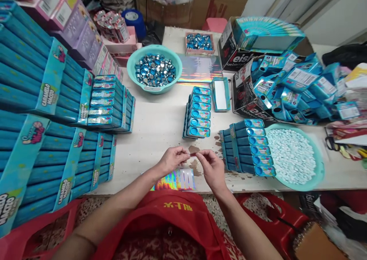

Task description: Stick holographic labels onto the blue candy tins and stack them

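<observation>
Right in front of me, the person's forearms reached in over the table's near edge and angled toward each other, the left hand (172, 160) palm inward with its fingers curled, the right hand (212, 170) bent in from the other side with its thumb and index finger forward.

The pale tabletop (155, 126) was scuffed brown in patches around them. A holographic sheet (174, 179) lay by the near edge, just below the left hand. Beyond the hands stood a bundle of blue CARAMELO boxes (200, 112), with a banded pack of the same boxes (248, 149) to the right, beside a turquoise basin of small white pieces (319, 168). Tall stacks of blue packs (43, 88) filled the left side; farther back sat a turquoise bowl of metal caps (175, 63), and a black carton (243, 86) overflowed with loose blue cartons (298, 80). Red plastic stools (289, 221) showed below the table over a speckled floor.

Both hands were closed to a fine pinch, their fingertips nearly meeting. A narrow strip (193, 154) ran between them above the tabletop, one end in each pinch, too small for me to make out any marking.
</observation>
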Action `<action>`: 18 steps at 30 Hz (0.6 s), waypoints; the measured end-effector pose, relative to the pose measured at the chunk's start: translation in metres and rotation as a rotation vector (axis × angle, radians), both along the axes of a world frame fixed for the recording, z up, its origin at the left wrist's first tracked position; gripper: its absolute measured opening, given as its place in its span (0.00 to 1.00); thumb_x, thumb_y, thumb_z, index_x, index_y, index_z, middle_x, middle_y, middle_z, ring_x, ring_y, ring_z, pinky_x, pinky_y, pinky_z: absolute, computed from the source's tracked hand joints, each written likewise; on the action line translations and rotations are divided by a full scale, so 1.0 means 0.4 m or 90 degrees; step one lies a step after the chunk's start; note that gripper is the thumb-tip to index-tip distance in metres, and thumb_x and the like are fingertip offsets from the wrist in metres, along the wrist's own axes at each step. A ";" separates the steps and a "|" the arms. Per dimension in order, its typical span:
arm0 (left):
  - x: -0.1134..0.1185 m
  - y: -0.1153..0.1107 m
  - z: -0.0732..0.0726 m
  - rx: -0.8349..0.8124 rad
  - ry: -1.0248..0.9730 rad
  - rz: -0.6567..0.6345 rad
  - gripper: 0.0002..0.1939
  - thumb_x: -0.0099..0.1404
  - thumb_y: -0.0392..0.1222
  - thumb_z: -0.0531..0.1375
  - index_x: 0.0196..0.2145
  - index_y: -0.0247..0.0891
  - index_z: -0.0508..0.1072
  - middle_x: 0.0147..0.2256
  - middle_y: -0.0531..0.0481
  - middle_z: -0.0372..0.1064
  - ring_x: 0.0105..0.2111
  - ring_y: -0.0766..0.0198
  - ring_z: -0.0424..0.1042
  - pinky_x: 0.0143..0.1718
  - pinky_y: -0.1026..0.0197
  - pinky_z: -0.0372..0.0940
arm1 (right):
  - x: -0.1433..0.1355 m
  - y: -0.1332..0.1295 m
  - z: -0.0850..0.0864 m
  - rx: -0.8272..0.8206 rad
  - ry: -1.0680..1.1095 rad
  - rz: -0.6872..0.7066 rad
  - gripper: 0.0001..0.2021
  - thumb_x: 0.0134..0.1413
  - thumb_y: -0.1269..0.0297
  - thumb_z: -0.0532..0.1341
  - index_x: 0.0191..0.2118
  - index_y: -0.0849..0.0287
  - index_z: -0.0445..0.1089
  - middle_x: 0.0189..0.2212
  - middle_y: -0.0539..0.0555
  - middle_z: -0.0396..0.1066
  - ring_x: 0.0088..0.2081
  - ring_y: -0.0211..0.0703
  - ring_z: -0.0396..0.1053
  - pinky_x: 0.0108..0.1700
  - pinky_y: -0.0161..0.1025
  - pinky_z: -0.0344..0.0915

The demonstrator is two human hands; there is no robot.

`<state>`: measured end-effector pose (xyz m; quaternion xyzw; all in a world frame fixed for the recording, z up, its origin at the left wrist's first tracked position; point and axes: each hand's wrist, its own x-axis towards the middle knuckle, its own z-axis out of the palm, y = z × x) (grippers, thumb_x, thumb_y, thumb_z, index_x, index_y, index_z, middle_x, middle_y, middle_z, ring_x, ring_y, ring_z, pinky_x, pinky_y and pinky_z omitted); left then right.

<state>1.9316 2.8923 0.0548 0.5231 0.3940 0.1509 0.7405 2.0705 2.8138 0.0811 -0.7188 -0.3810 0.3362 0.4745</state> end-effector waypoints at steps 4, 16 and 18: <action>0.025 0.086 0.050 0.166 0.016 0.008 0.09 0.58 0.45 0.57 0.32 0.37 0.67 0.22 0.58 0.60 0.23 0.70 0.60 0.26 0.66 0.56 | -0.001 0.068 0.003 0.117 -0.196 -0.114 0.08 0.51 0.59 0.62 0.31 0.58 0.73 0.32 0.53 0.66 0.39 0.42 0.64 0.43 0.41 0.63; 0.078 0.188 0.066 0.359 0.117 -0.030 0.04 0.59 0.35 0.49 0.34 0.39 0.60 0.26 0.56 0.59 0.27 0.66 0.61 0.31 0.63 0.55 | 0.018 0.170 -0.042 0.114 -0.146 -0.251 0.08 0.46 0.60 0.63 0.28 0.60 0.74 0.40 0.56 0.60 0.46 0.45 0.62 0.49 0.44 0.60; 0.085 0.186 0.056 0.330 0.094 -0.027 0.04 0.59 0.35 0.49 0.35 0.40 0.59 0.24 0.57 0.58 0.26 0.67 0.61 0.30 0.64 0.56 | 0.021 0.173 -0.045 0.107 -0.125 -0.257 0.09 0.45 0.60 0.63 0.27 0.60 0.73 0.40 0.56 0.60 0.47 0.45 0.62 0.48 0.42 0.61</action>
